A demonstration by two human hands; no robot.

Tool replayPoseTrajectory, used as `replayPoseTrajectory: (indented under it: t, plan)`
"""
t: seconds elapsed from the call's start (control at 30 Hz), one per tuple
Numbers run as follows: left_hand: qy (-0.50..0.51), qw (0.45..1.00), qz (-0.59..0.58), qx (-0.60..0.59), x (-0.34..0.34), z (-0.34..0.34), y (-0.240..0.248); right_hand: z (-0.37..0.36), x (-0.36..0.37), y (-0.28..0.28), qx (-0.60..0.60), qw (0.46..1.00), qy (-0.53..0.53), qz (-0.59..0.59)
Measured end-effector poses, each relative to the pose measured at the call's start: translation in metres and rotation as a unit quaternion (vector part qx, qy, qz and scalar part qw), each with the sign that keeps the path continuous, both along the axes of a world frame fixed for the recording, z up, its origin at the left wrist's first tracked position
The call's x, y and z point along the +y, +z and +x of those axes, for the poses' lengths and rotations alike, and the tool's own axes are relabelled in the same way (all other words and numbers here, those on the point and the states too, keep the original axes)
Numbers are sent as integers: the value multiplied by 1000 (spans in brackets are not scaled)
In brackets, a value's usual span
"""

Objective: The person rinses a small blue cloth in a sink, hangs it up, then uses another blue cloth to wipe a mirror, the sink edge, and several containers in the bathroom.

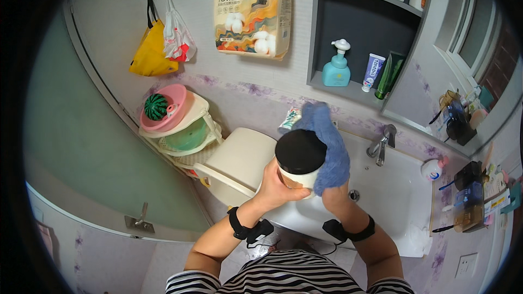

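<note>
The white sink (403, 207) fills the right half of the scene, with a chrome tap (381, 144) at its back edge and a drain at its middle. Left of it stands a closed toilet (239, 163), and further left a tiered rack (188, 130) carrying pink and green basins.

Over the sink's front left corner, the left hand (278, 188) wraps closed around the side of a cream jar with a black lid (300, 155), holding it upright. The right hand (333, 188) is mostly hidden inside a blue fluffy cloth (329, 141), pressed against the jar's right side; it seems to grip the cloth, though its fingers cannot be seen.

The jar looks rigid and smooth, likely slippery if wet, and best held around its body below the lid. The cloth is soft and limp.

A teal pump bottle (336, 68) and tubes sit on the wall shelf behind; cluttered toiletries line the sink's right edge.
</note>
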State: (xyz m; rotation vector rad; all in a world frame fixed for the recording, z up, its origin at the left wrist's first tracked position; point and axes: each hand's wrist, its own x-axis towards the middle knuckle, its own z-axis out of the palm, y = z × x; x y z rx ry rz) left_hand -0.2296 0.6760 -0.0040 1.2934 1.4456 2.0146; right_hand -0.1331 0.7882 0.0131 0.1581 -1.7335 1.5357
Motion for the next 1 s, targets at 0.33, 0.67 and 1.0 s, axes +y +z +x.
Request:
replayPoseTrajectory:
  t: [0.33,0.67,1.0]
  plan:
    - [52,996,-7,-69,7,-19,6,12,9,-18,-94,973,-37,-208]
    - [-27,997,-48,59,12,-10,28,-20,67,-23,-21,993,53,108]
    - [75,996,-38,3,22,-9,19,-16,18,3,37,991,-93,85]
